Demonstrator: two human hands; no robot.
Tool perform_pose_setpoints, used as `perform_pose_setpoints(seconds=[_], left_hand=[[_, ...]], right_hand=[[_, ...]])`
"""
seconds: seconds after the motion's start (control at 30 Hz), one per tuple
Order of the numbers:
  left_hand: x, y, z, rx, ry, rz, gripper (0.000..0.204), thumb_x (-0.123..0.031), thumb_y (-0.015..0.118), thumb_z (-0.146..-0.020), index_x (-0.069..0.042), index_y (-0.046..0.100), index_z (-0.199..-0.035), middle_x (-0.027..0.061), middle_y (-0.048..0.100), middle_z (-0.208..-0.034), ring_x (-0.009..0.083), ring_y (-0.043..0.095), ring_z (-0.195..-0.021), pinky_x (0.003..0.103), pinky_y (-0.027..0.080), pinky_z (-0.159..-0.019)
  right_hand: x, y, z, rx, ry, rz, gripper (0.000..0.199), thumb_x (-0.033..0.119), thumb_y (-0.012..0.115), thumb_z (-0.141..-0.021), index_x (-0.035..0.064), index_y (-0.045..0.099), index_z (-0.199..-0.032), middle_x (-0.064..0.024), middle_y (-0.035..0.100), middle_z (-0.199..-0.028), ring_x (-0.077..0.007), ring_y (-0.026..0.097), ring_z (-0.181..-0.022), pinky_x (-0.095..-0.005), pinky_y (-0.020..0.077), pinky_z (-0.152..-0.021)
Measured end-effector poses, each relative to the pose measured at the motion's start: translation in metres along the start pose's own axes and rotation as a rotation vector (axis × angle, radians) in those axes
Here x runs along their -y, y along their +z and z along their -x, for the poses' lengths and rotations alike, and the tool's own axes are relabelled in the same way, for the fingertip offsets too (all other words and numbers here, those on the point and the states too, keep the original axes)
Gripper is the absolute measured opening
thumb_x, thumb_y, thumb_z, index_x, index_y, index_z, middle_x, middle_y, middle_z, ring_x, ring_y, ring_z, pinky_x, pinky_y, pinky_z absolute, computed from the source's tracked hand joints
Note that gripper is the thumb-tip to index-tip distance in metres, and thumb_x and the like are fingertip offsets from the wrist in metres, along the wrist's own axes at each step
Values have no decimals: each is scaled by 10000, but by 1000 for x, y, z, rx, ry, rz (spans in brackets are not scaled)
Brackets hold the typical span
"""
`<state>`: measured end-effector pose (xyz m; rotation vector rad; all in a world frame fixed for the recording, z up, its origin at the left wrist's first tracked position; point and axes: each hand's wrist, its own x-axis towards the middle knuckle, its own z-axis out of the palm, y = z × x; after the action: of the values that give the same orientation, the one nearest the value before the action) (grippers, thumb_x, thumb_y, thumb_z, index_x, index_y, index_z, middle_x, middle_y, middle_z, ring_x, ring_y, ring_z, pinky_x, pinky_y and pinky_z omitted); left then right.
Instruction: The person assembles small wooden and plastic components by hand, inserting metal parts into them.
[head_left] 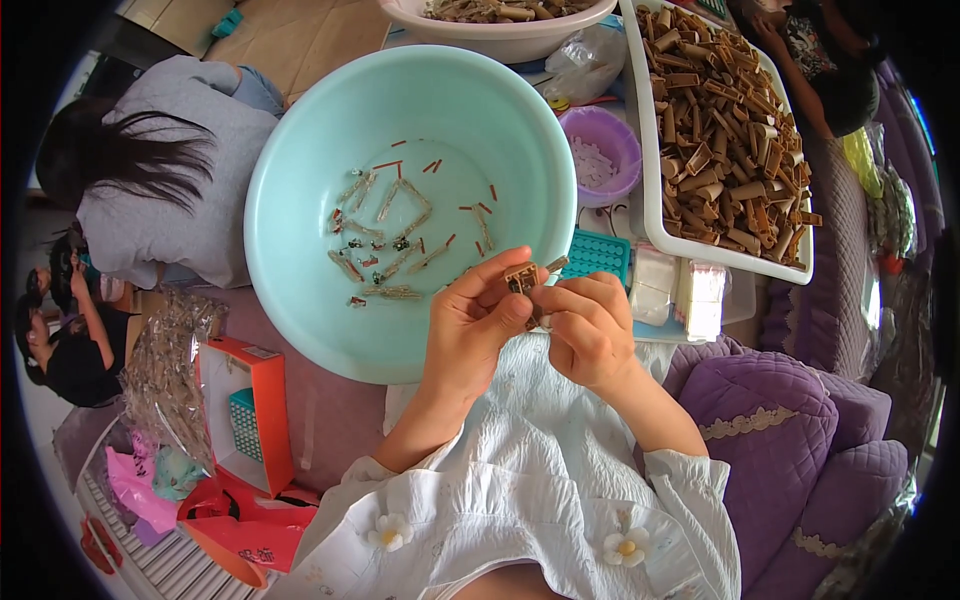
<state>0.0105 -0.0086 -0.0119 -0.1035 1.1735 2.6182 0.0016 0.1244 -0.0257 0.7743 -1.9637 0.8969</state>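
Held over the near rim of the mint-green basin, a small brown clip piece is pinched between left hand and right hand fingers, and a slackened pinch could, I judge, drop it among the basin's scraps.

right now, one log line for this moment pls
left hand: pinching small brown clip piece | right hand: fingers on same piece | below: mint basin with finished bits | right: white tray of brown pieces
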Motion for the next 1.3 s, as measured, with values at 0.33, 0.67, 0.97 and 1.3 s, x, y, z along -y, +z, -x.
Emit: perform_pose_setpoints(seconds=[0.33,0.67,0.97,1.3], left_hand=[[5,-8,5,-11,12,-63,381,-76,615,-777,-6,499,-1134,109,593,-992,135,576,-849,272,505,-736],[5,-8,11,11,-9,-113,354,-36,571,-805,19,477,-1142,103,583,-993,144,570,-870,283,507,-738],[-11,-16,10,-85,4,-211,280,-111,507,-841,10,500,-1094,99,591,-906,153,595,-744,279,494,-679],[-9,-16,8,-70,-21,-241,264,-101,492,-843,5,507,-1085,98,589,-885,136,579,-707,271,481,-665]], right_hand=[[12,-8,-4,86,192,-91,271,-37,642,-595,34,522,-827,-60,599,-848,-197,548,-707,-278,442,-576],[15,-12,-15,202,224,0,241,-86,624,-575,27,590,-786,-93,579,-876,-234,557,-734,-291,458,-610],[-32,-26,8,246,715,-32,200,-10,608,-682,14,586,-879,-118,578,-834,-263,562,-720,-314,461,-618],[-59,20,56,521,782,185,156,57,600,-692,32,601,-845,-113,557,-773,-288,546,-734,-374,457,-631]])
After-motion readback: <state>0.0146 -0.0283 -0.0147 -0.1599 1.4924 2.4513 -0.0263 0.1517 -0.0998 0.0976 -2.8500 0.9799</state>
